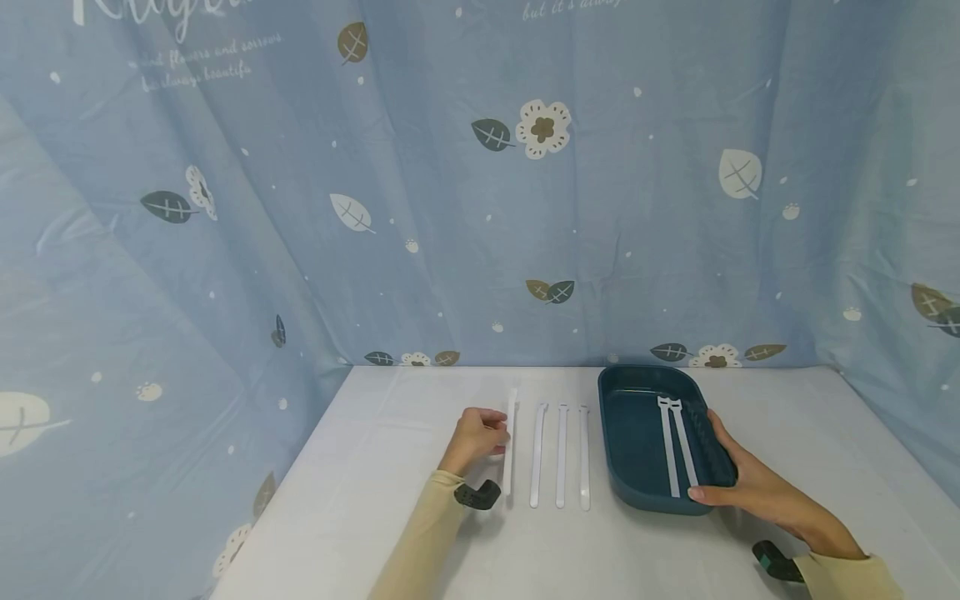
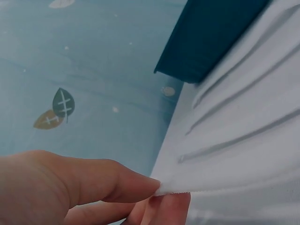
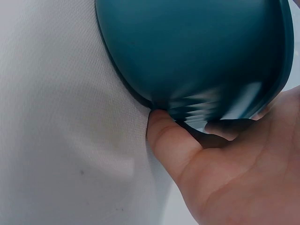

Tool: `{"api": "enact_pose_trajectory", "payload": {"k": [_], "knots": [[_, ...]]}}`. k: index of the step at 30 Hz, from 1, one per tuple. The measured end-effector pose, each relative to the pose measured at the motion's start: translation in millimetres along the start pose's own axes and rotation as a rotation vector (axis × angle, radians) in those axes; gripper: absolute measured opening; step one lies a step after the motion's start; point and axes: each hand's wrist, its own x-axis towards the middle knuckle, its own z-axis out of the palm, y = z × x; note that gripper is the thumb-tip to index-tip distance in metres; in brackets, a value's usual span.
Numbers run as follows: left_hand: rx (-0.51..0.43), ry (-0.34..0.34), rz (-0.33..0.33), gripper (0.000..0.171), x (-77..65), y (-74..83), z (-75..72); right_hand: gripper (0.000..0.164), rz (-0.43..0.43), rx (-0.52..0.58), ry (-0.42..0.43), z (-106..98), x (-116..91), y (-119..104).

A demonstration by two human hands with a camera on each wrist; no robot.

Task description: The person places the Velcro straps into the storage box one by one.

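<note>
My left hand pinches a white hook-and-loop cable tie between thumb and fingers, and the strap stands on its edge near the table. In the left wrist view the thumb presses on its thin end. Three similar white cable ties lie side by side to the right: a near one, a middle one and a far one. My right hand grips the lower right corner of a dark teal tray, thumb over the rim. Inside it lie two more white cable ties.
The white table runs back to a blue printed curtain, which also hangs along both sides. A dark wrist camera sits on the left wrist and another on the right.
</note>
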Motion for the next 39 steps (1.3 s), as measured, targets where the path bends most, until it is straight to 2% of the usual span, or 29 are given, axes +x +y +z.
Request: {"api": "enact_pose_trajectory", "payload": {"k": [8, 18, 25, 39], "knots": [[-0.076, -0.023, 0.002, 0.038, -2.1, 5.7, 1.5, 0.125, -0.001, -0.017, 0.001, 0, 0, 1], [-0.190, -0.019, -0.003, 0.037, -4.5, 13.4, 6.1, 0.125, 0.004, -0.027, -0.004, -2, -1, 0], [-0.237, -0.032, 0.030, 0.037, -8.2, 18.4, 9.0, 0.126, 0.018, -0.038, -0.001, 1, 0, 0], [-0.343, -0.041, 0.043, 0.037, -14.8, 34.8, 13.1, 0.125, 0.006, -0.047, 0.008, 1, -1, 3]]}}
